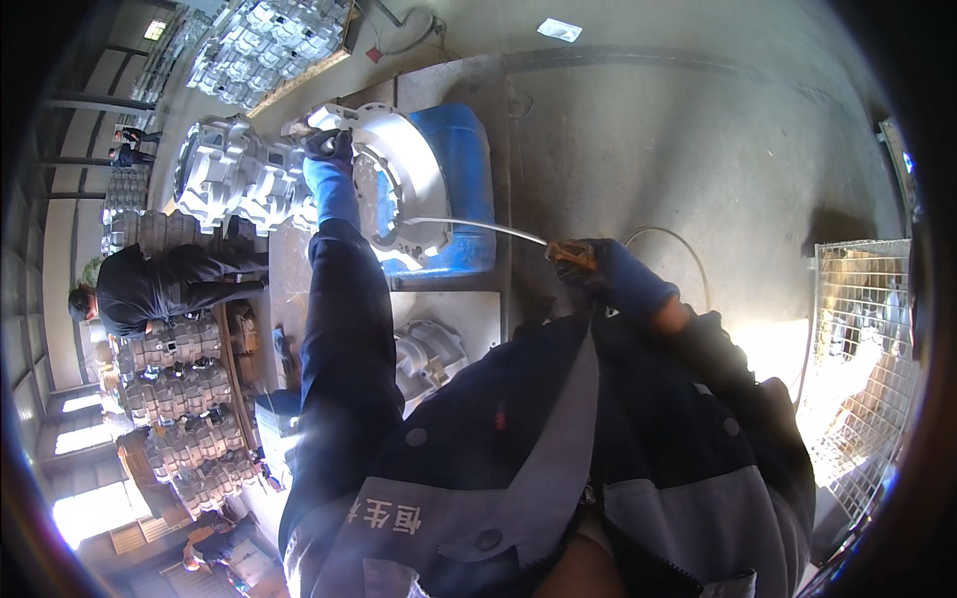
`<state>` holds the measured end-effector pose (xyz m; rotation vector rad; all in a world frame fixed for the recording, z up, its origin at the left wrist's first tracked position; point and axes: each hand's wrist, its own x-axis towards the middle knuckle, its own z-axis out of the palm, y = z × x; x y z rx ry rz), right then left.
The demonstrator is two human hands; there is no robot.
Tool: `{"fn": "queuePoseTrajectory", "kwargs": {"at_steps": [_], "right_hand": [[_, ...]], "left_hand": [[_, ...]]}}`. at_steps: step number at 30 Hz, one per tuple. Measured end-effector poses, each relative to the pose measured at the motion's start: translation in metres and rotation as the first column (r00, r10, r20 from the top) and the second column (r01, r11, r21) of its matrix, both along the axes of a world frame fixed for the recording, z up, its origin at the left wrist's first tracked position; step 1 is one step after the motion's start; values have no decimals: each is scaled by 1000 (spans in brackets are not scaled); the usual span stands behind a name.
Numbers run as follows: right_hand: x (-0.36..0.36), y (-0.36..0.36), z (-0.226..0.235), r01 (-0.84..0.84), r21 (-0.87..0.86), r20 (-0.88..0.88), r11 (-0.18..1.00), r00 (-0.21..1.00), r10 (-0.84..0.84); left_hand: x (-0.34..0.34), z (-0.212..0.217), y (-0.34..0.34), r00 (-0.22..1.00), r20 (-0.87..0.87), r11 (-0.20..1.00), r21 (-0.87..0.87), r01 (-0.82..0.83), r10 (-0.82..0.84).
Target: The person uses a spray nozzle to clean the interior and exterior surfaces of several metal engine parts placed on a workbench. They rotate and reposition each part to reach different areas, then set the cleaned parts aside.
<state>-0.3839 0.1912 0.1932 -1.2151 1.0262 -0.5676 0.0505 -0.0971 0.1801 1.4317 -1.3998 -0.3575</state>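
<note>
A large silver ring-shaped metal casting (427, 164) stands in front of me at the upper left, its open middle showing through. My left hand (331, 151), in a dark glove with a blue cuff, is closed on its upper left edge. In my right hand (628, 279), also gloved, is a tool with an orange-brown handle (572, 255). Its long, thin, slightly curved metal rod (488, 227) reaches leftward, the far end at the casting's lower inner rim. Whether the tip touches the metal I cannot tell.
A blue plastic container (469, 179) sits behind the casting. More castings (214, 174) stand at left, with stacks (269, 50) beyond. Below is another casting (431, 354). A wire-mesh cage (862, 349) stands at right. A person in dark clothes (150, 284) works at far left.
</note>
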Motion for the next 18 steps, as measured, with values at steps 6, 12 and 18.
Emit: {"fn": "queuePoseTrajectory", "kwargs": {"at_steps": [6,12,18], "right_hand": [[11,9,13,-63,22,-259,998,964,67],[27,-5,55,267,-52,95,962,961,-261],[40,-8,37,223,-247,85,943,974,-208]], "left_hand": [[13,-9,-6,999,7,997,-56,53,-53],[-43,41,54,930,-228,953,30,302,-287],[6,15,19,949,-139,954,54,294,-284]]}}
